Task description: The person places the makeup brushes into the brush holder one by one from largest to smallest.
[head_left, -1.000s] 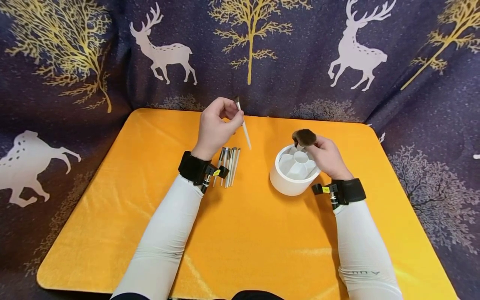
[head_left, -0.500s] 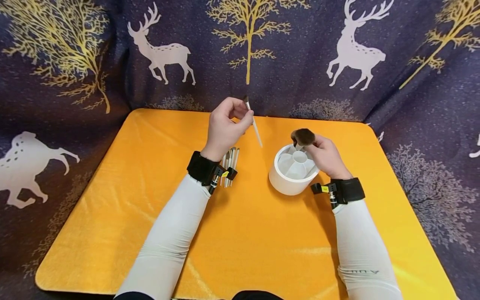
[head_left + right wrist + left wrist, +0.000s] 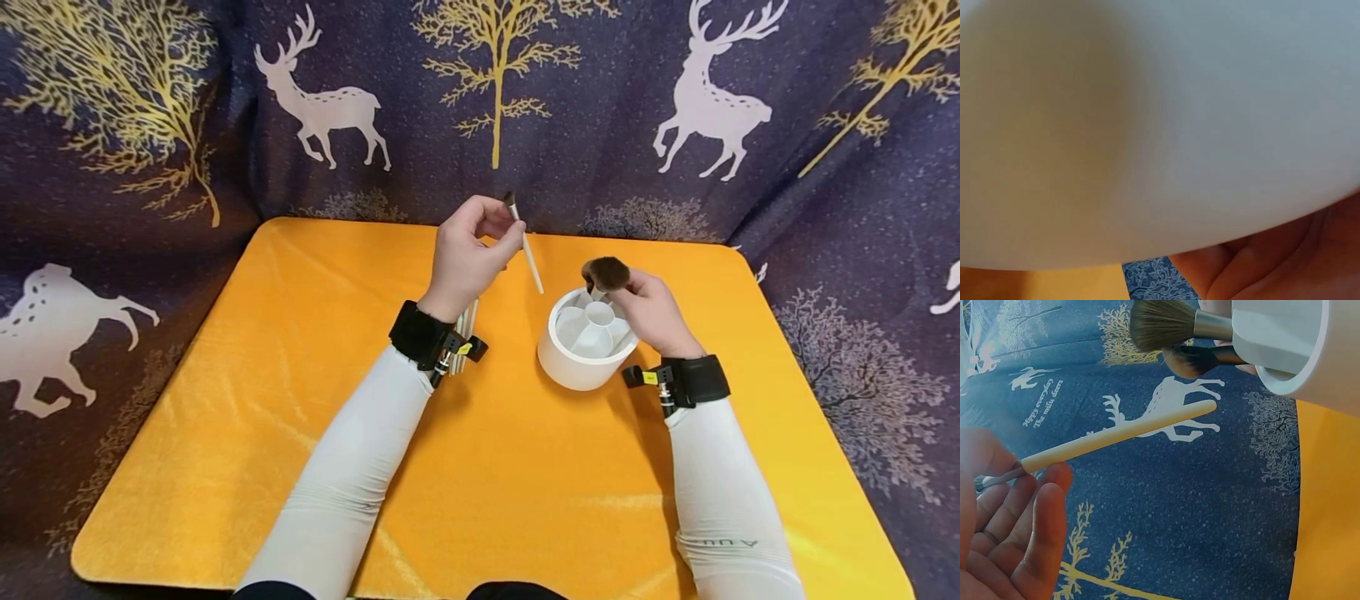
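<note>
My left hand pinches a slim makeup brush between thumb and fingers near its dark bristles. The pale handle points down and right, its end just left of a white round brush holder. That holder has petal-shaped compartments round a central tube. At its far side stand a big fluffy brush and a smaller one with dark and tan bristles. My right hand grips the holder at its right and far side; in the right wrist view the holder's wall covers most of the palm.
Several slim brushes lie side by side on the orange tablecloth, partly hidden under my left wrist. Behind the table hangs a dark blue curtain with deer and trees.
My left hand has moved right with the slim brush, bringing it closer to the holder and covering more of the brushes on the table. My right hand and the holder stay almost in place.
</note>
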A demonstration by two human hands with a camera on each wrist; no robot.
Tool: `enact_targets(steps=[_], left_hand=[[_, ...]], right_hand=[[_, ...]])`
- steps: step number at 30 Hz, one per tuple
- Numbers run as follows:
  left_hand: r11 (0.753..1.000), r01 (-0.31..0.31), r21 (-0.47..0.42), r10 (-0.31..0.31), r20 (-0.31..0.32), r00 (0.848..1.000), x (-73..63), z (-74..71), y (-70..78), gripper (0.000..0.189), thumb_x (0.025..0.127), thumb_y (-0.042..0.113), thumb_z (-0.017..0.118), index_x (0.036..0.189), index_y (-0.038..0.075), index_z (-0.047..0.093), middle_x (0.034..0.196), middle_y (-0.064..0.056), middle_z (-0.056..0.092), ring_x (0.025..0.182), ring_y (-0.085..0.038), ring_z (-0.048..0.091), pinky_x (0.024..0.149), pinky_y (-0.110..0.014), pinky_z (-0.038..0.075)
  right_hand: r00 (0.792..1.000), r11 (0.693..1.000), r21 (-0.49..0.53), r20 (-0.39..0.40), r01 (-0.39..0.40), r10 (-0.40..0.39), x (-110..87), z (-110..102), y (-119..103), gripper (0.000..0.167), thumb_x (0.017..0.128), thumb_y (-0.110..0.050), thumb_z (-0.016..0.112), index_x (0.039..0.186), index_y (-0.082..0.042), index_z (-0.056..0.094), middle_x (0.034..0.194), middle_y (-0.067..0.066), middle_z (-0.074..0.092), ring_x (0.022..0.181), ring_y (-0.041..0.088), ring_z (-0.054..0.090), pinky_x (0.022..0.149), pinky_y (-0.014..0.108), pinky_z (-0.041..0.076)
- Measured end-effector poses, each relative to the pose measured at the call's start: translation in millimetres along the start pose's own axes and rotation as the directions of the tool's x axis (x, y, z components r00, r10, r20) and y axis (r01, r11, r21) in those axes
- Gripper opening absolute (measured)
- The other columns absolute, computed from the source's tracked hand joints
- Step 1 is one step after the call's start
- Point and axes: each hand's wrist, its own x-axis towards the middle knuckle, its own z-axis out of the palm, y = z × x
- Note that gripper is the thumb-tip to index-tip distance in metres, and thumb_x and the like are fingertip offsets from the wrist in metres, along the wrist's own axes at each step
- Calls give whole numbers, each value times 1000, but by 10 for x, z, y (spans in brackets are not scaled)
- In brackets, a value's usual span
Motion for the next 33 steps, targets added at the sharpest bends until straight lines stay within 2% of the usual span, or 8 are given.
enact_targets(steps=[7,12,17,28,33], left_hand=[[1000,2,13,-2,21,1000,2,92,12,18,103,6,78,117,0,70,104,-11,75,80,-15,72,64,-31,61],[1000,13,8,-13,35,999,-5,139,20,17,104,8,79,118,1,70,106,-10,75,82,-15,72,66,-31,62],[1000,23,13,-24,43,999,-15,170,16,17,104,9,79,117,1,71,107,-10,74,83,-15,71,66,-31,62],[999,-14,44,11,65,998,-26,251,-2,16,104,9,79,116,1,71,106,-10,75,84,-14,71,68,-29,60],[997,-17,72,11,79,997,-25,292,3,16,103,9,79,115,2,72,106,-9,76,91,-15,72,78,-28,60]], right_hand=[[1000,1000,4,3,-1,1,-1,6,3,49,115,-47,61,140,-8,77,138,15,76,133,28,65,120,54,45],[1000,1000,-4,-4,6,-6,-3,15,-1,50,114,-50,62,140,-11,78,138,13,77,131,28,67,118,54,45],[1000,1000,3,-4,1,-1,-5,1,14,51,114,-48,62,138,-6,78,135,17,77,131,30,66,120,56,45],[1000,1000,-9,-2,1,-1,7,-3,13,49,115,-47,61,139,-7,77,136,17,77,130,29,66,118,56,45],[1000,1000,-5,-4,-4,4,3,0,6,51,115,-49,61,140,-8,77,138,16,76,131,30,66,119,57,44]])
